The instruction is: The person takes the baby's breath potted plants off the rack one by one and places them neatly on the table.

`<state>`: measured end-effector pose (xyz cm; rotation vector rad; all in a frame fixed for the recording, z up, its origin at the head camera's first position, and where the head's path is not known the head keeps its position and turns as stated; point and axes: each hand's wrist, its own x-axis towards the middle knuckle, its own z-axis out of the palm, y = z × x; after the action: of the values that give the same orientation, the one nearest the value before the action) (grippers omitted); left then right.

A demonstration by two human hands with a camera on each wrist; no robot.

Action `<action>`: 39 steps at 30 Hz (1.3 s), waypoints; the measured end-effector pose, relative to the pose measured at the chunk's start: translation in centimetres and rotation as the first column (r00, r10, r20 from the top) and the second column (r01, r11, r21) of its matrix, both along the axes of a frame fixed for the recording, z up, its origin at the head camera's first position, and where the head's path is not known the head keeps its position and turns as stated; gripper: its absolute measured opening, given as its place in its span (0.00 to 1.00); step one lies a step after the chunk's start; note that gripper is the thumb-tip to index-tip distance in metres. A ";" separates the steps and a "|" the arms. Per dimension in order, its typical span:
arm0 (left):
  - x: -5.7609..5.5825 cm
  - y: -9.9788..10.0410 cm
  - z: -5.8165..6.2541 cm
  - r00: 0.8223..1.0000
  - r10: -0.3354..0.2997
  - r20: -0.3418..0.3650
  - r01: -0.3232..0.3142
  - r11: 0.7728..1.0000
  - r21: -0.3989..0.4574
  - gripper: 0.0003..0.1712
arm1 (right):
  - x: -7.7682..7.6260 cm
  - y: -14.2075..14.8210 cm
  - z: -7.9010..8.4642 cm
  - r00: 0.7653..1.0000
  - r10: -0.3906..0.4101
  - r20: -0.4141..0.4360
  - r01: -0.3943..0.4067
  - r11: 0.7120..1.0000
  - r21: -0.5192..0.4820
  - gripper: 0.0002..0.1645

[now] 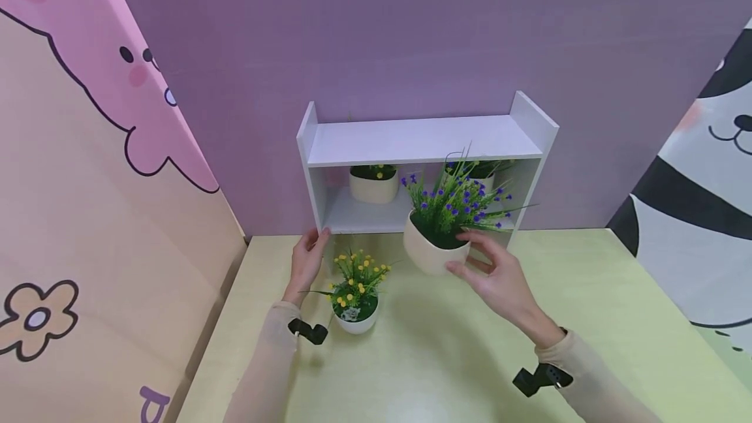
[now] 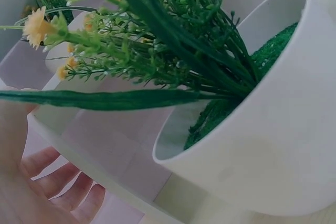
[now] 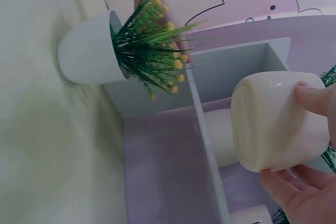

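My right hand (image 1: 492,276) grips a cream pot of purple flowers (image 1: 435,254), thumb and fingers on its sides. The pot is held tilted in front of the lower level of a white shelf (image 1: 411,139). In the right wrist view, the underside of this cream pot (image 3: 262,129) shows. My left hand (image 1: 308,260) holds the shelf's left side panel near its lower front corner; in the left wrist view, its fingers (image 2: 73,184) lie along the outer side. Close by that hand, a white pot of yellow flowers (image 1: 355,326) stands on the table.
On the lower level, a cream pot (image 1: 374,189) stands at left; another pot (image 1: 487,183) at right is partly hidden by the purple flowers. The shelf stands against a purple wall (image 1: 411,31) at the back of the pale table (image 1: 399,371). A cartoon-printed wall (image 1: 117,214) borders the left.
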<state>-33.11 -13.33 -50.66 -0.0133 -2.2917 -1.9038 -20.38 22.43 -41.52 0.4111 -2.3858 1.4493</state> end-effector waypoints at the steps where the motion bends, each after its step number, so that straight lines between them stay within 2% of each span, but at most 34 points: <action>1: 0.0 0.0 0.0 1.000 0.000 -0.001 0.000 1.000 -0.001 0.37 | 0.0 0.0 -0.2 1.000 0.002 0.004 -0.002 1.000 0.000 0.30; 16: -0.1 0.1 0.1 1.000 -0.005 0.009 0.004 1.000 0.021 0.36 | 0.6 -0.5 -3.7 0.999 0.016 0.029 -0.015 1.000 -0.023 0.28; 29: 0.2 -0.1 -0.1 1.000 -0.014 0.002 0.014 1.000 0.017 0.35 | 0.9 -1.1 -6.3 0.998 0.006 0.067 -0.001 0.998 -0.065 0.26; 39: 0.2 -0.1 -0.1 1.000 -0.015 0.001 0.015 1.000 0.022 0.37 | 1.1 -1.4 -8.3 0.994 -0.018 0.104 0.024 0.998 -0.052 0.25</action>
<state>-32.86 -13.44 -50.77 -0.0266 -2.2772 -1.9368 -19.29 20.98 -49.85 0.3038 -2.4180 1.5563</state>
